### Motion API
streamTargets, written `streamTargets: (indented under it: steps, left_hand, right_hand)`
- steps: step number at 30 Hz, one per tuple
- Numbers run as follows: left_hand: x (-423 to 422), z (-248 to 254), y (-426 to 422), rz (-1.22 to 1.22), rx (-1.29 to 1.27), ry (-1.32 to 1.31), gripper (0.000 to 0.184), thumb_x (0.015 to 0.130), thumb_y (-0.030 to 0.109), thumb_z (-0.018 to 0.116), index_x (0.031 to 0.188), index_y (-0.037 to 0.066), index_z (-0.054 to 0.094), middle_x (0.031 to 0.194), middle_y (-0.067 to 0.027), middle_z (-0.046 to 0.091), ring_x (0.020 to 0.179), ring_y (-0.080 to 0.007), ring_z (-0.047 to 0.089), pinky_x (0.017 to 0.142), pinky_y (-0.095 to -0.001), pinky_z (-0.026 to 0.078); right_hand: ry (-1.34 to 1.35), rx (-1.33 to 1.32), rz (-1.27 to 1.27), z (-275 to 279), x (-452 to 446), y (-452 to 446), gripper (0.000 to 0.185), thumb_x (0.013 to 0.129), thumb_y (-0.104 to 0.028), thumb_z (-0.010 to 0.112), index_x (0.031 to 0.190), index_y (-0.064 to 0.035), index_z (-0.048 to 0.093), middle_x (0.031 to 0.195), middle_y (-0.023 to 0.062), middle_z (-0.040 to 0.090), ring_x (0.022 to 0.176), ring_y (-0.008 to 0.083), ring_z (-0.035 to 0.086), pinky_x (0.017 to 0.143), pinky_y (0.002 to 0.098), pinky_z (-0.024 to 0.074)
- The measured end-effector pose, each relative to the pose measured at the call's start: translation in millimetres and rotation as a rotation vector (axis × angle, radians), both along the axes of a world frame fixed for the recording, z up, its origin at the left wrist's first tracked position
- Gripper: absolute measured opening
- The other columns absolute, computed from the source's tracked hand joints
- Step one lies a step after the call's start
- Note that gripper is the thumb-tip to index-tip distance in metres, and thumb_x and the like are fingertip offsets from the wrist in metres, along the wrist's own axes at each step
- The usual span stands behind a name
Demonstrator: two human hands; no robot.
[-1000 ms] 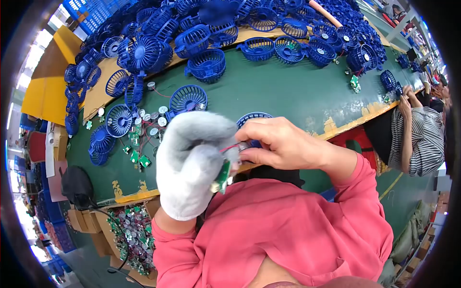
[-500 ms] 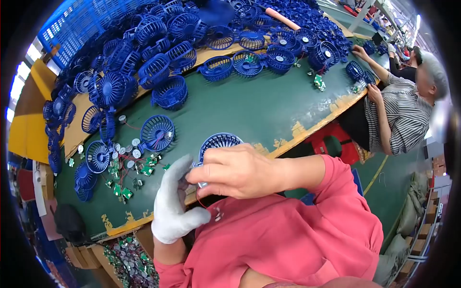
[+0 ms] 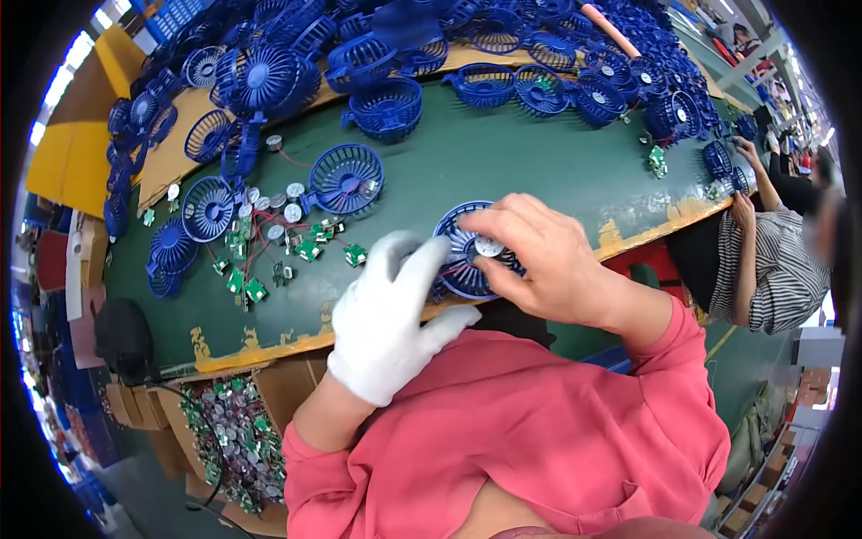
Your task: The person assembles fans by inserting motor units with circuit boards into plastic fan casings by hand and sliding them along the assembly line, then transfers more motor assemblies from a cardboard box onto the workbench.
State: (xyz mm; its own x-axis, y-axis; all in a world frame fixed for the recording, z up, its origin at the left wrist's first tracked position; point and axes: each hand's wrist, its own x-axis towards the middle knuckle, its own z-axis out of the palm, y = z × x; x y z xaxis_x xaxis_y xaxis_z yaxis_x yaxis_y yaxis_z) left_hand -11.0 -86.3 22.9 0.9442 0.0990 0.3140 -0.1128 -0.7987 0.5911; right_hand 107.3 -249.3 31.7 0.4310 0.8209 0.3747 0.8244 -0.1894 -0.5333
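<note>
A blue round fan housing (image 3: 469, 285) with a slatted basket shape sits at the table's front edge, between my hands. My left hand (image 3: 384, 319), in a white glove, has its fingers closed at the housing's left side; the thumb lies below the rim. A small silver round motor (image 3: 488, 247) is pinched between the thumb and fingers of my bare right hand (image 3: 549, 260), over the housing's inside. Part of the housing is hidden beneath both hands. To the left lie small motors (image 3: 293, 213) with red wires and green circuit boards (image 3: 311, 250).
Another blue housing (image 3: 347, 180) lies behind my left hand. Many more form a large pile (image 3: 269, 76) along the back of the green table (image 3: 422, 171). Below the table's left front, a cardboard box (image 3: 296, 395) stands beside heaped motors and boards. A co-worker (image 3: 786, 269) sits at the right.
My right hand has moved from beside the gloved hand to over the housing, with the motor showing in its fingers. My left hand has come to the housing's left side. The view has shifted.
</note>
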Motion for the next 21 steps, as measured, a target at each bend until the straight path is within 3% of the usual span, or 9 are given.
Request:
streamTargets:
  steps: [1,6,8,21]
  left_hand:
    - [2,-4,0,0.002,0.051,0.033,0.053,0.067,0.026,0.078,0.113,0.011,0.057,0.106,-0.0137,0.054,0.081,-0.0308,0.061,0.067,-0.0393,0.051]
    - [7,-24,6,-0.067,0.128,-0.009,0.036,0.073,0.020,0.070,0.106,0.012,0.059,0.101,-0.0091,0.055,0.082,-0.0282,0.059,0.068,-0.0382,0.049]
    - [8,-26,9,-0.078,0.176,-0.060,0.027,0.075,0.020,0.067,0.101,0.014,0.060,0.094,-0.0041,0.056,0.081,-0.0245,0.057,0.068,-0.0360,0.047]
    - [8,-23,16,-0.109,0.195,-0.063,0.030,0.068,0.022,0.074,0.096,0.013,0.066,0.091,-0.0036,0.061,0.081,-0.0251,0.058,0.070,-0.0347,0.047]
  right_hand:
    - [-0.182,-0.040,-0.058,-1,0,1,0.027,0.073,-0.005,0.067,0.099,-0.0039,0.060,0.089,0.0089,0.059,0.078,0.0263,0.056,0.065,0.0355,0.0466]
    - [-0.349,-0.281,0.026,-5,5,-2,0.029,0.072,-0.012,0.071,0.099,-0.0061,0.062,0.087,0.0062,0.057,0.084,0.0229,0.054,0.072,0.0356,0.0417]
    - [-0.368,-0.244,0.051,-7,8,0,0.017,0.073,-0.018,0.069,0.082,-0.0073,0.059,0.081,0.0048,0.056,0.078,0.0211,0.052,0.072,0.0340,0.0376]
    - [-0.485,-0.393,0.189,-10,11,13,0.004,0.068,-0.011,0.057,0.067,-0.0071,0.058,0.075,0.0052,0.054,0.078,0.0219,0.052,0.072,0.0344,0.0404]
